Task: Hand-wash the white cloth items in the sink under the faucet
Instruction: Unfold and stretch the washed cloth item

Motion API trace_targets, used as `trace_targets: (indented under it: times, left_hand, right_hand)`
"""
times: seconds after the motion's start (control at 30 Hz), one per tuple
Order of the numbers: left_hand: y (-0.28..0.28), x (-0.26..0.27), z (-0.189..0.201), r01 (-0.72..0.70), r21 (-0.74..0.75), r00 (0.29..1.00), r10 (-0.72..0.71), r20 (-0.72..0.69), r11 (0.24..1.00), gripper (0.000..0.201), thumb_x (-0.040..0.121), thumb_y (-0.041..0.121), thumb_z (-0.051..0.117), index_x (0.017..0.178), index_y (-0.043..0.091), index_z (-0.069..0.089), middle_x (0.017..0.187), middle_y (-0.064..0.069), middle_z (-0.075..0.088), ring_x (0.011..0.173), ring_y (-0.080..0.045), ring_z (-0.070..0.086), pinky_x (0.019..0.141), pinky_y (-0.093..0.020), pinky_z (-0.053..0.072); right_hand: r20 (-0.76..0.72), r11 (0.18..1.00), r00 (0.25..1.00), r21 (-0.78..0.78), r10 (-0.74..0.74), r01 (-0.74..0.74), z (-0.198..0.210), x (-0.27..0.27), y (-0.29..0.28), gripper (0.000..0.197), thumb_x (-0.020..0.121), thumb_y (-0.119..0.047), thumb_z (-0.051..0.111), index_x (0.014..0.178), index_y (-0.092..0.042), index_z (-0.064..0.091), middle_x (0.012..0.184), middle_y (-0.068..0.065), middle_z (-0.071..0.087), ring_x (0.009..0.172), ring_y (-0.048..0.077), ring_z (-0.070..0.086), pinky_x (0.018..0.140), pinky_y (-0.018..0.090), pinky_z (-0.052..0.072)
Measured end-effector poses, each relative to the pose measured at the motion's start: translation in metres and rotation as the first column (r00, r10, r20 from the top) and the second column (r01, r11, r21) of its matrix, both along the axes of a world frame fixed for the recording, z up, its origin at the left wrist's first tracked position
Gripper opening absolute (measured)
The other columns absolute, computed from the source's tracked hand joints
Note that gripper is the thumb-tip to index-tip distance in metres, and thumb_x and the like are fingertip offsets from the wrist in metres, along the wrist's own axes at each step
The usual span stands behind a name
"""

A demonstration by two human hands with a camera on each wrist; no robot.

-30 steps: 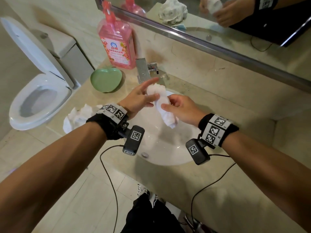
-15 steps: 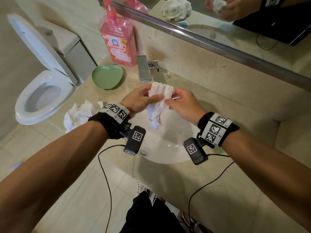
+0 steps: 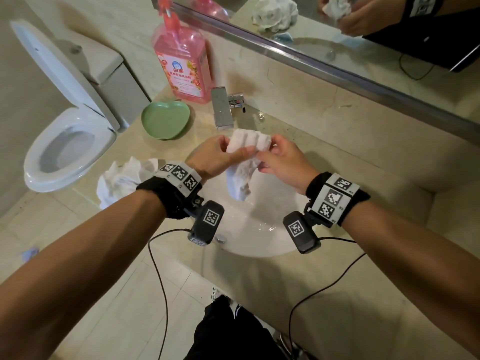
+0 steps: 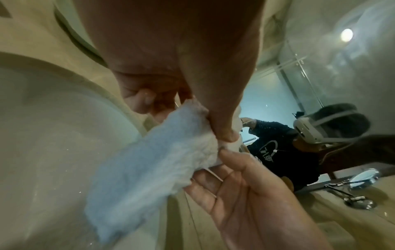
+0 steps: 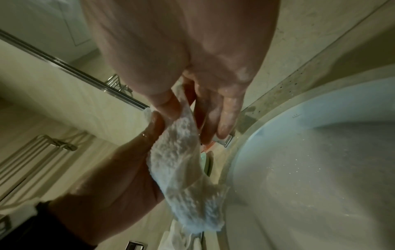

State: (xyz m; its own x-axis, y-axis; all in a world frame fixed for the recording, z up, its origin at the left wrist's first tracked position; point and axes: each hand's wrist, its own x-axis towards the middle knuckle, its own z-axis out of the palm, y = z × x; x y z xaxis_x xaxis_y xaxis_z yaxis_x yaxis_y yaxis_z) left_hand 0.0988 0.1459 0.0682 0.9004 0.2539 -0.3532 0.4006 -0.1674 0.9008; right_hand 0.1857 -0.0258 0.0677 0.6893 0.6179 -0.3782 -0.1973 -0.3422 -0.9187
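A wet white cloth (image 3: 244, 162) hangs over the white sink (image 3: 259, 237), just in front of the chrome faucet (image 3: 222, 110). My left hand (image 3: 231, 150) pinches its upper left edge and my right hand (image 3: 268, 154) pinches the upper right edge, so the top is stretched between them. In the left wrist view the thumb presses the cloth (image 4: 149, 169) beside the right hand (image 4: 245, 194). In the right wrist view the cloth (image 5: 181, 169) droops from my right hand's fingers (image 5: 226, 121) toward the basin. A second crumpled white cloth (image 3: 122, 178) lies on the counter at the left.
A pink soap bottle (image 3: 181, 63) and a green heart-shaped dish (image 3: 165, 120) stand left of the faucet. A toilet (image 3: 65, 141) with its lid up is further left. A mirror (image 3: 337, 35) runs along the wall behind the beige counter (image 3: 337, 294).
The cloth was bunched in a vertical roll; both hands have shifted to its top edge and spread it wider, closer to the faucet. The left fingers, earlier extended, now pinch.
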Motion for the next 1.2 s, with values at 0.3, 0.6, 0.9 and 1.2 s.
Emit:
trace_targets:
  times: [0.3,0.6,0.9,1.2]
  left_hand:
    - [-0.005,0.001,0.002,0.039,-0.324,0.985,-0.091,-0.146,0.945,0.034,0.091,0.017,0.062,0.124,0.010,0.059,0.115,-0.006,0.068,0.102,-0.023,0.064,0.090,-0.035,0.048]
    - [-0.003,-0.002,-0.005,-0.045,-0.252,0.998,0.030,-0.061,0.967,0.045,0.087,0.029,0.073,0.125,0.009,0.059,0.115,-0.012,0.071,0.105,-0.032,0.068,0.096,-0.057,0.051]
    - [-0.003,-0.004,-0.003,-0.110,-0.260,0.994,0.112,-0.007,0.959,0.035,0.076,0.058,0.074,0.103,0.037,0.067,0.108,-0.002,0.074,0.100,-0.026,0.071,0.090,-0.053,0.054]
    - [0.009,-0.006,-0.008,-0.211,-0.229,0.977,0.201,-0.066,0.950,0.015,0.095,0.011,0.060,0.104,0.018,0.049,0.112,-0.013,0.065,0.088,-0.022,0.069,0.076,-0.039,0.059]
  right_hand:
    - [0.040,0.995,0.994,-0.004,-0.097,0.097,-0.002,0.002,-0.001,0.021,0.098,-0.015,0.059,0.118,-0.010,0.056,0.112,0.008,0.070,0.098,0.025,0.072,0.078,0.041,0.063]
    - [0.036,0.985,0.987,-0.066,-0.156,0.158,-0.006,0.004,-0.004,0.012,0.092,-0.012,0.069,0.094,-0.010,0.057,0.098,0.008,0.072,0.071,0.015,0.073,0.064,0.027,0.057]
    - [-0.139,1.000,0.990,-0.007,0.024,-0.025,-0.009,-0.010,-0.005,0.040,0.090,-0.021,0.073,0.121,-0.016,0.048,0.108,0.006,0.073,0.087,0.020,0.073,0.072,0.030,0.058]
    - [-0.137,0.986,0.977,0.011,-0.162,0.165,-0.012,0.000,-0.010,0.034,0.092,-0.010,0.063,0.117,-0.025,0.047,0.121,0.007,0.062,0.110,0.030,0.065,0.088,0.056,0.058]
